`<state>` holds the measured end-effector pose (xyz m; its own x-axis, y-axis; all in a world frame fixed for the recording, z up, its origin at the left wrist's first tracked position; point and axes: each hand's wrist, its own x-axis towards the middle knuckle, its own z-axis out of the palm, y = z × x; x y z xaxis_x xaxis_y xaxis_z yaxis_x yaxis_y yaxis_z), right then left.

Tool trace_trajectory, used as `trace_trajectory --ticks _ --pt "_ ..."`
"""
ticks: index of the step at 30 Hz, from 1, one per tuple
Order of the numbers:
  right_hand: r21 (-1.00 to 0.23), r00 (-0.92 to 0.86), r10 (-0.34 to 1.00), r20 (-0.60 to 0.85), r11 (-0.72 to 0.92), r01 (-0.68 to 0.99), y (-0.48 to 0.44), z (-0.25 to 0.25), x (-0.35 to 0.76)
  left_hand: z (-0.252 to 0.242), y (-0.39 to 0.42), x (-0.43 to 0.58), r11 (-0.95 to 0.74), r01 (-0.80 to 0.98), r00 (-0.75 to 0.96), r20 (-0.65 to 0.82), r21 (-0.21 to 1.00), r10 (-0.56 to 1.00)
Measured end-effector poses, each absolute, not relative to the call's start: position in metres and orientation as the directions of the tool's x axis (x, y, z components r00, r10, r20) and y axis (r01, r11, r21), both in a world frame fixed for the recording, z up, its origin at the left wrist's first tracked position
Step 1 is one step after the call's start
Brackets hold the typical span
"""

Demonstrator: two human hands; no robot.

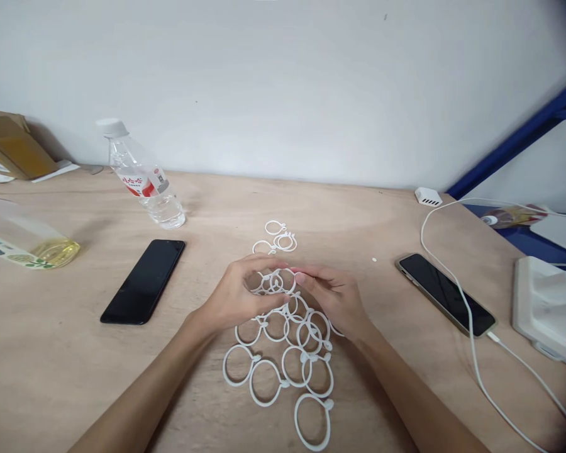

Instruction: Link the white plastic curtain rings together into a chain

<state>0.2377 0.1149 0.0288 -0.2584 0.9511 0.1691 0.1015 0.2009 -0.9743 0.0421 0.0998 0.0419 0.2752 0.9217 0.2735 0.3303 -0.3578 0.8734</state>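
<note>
Many white plastic rings (266, 384), each with a small round tab, lie loosely scattered and overlapping on the wooden table. Near their far end, my left hand (245, 292) curves its fingers and thumb around a white ring (283, 281). Thumb and fingertips of my right hand (337, 296) pinch that ring at its right edge, by the tab. More rings lie just beneath and behind the two hands, partly hidden by them. Beyond my fingertips sits a small group of rings (275, 228).
At left stand a tilted-looking water bottle (146, 182), a bottle with yellow liquid (38, 242) and a cardboard box (16, 145); a black phone (143, 281) lies nearer. On the right are a phone (446, 292) on a white cable (471, 340), a white adapter (427, 196) and a white device (551, 308).
</note>
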Motion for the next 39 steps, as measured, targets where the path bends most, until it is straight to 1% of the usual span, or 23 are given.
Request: trace_trajectory --ticks 3,5,7,9,11,13,16,20,23,25,28,31,33,36,39 --pt "-0.955 -0.276 0.943 0.186 0.239 0.174 0.115 0.031 0.239 0.039 0.109 0.035 -0.343 0.382 0.244 0.265 0.858 0.933" --pt "-0.923 -0.33 0.914 0.237 0.318 0.216 0.114 0.032 0.239 0.038 0.118 0.031 -0.335 0.432 0.201 0.273 0.837 0.941" --pt "-0.881 -0.37 0.879 0.3 0.404 0.246 0.114 0.033 0.238 0.037 0.128 0.029 -0.35 0.473 0.221 0.275 0.809 0.936" --pt "-0.835 -0.375 0.857 0.353 0.47 0.286 0.113 0.032 0.236 0.034 0.138 0.026 -0.361 0.505 0.229 0.282 0.784 0.932" --pt "-0.796 -0.364 0.846 0.39 0.509 0.329 0.113 0.03 0.235 0.027 0.147 0.023 -0.338 0.563 0.174 0.291 0.754 0.941" --pt "-0.771 -0.345 0.843 0.412 0.525 0.361 0.114 0.028 0.235 0.019 0.155 0.018 -0.278 0.655 0.094 0.289 0.702 0.953" --pt "-0.758 -0.273 0.861 0.428 0.507 0.41 0.115 0.026 0.238 0.008 0.161 0.011 -0.263 0.705 0.124 0.25 0.659 0.96" --pt "-0.762 -0.148 0.895 0.42 0.437 0.478 0.127 0.023 0.247 0.003 0.162 0.009 -0.27 0.741 0.179 0.207 0.615 0.962" --pt "-0.806 -0.016 0.937 0.348 0.309 0.505 0.147 0.016 0.259 0.004 0.163 0.01 -0.259 0.752 0.171 0.2 0.607 0.965" --pt "-0.849 0.069 0.961 0.267 0.201 0.488 0.163 0.01 0.267 0.005 0.163 0.011 -0.246 0.753 0.157 0.196 0.61 0.968" --pt "-0.866 0.11 0.961 0.254 0.175 0.468 0.179 0.004 0.268 0.005 0.163 0.01 -0.233 0.747 0.14 0.194 0.623 0.971" --pt "-0.863 0.086 0.958 0.274 0.206 0.462 0.181 0.002 0.251 0.006 0.162 0.01 -0.235 0.736 0.139 0.199 0.635 0.97" --pt "-0.86 0.031 0.957 0.289 0.245 0.449 0.179 0.002 0.233 0.007 0.161 0.011 -0.258 0.721 0.158 0.211 0.643 0.965" --pt "-0.849 -0.115 0.937 0.33 0.348 0.399 0.176 0.002 0.208 0.009 0.16 0.011 -0.326 0.682 0.204 0.258 0.654 0.944" --pt "-0.839 -0.243 0.914 0.325 0.397 0.373 0.178 0.0 0.2 0.01 0.159 0.011 -0.35 0.635 0.197 0.294 0.688 0.935"
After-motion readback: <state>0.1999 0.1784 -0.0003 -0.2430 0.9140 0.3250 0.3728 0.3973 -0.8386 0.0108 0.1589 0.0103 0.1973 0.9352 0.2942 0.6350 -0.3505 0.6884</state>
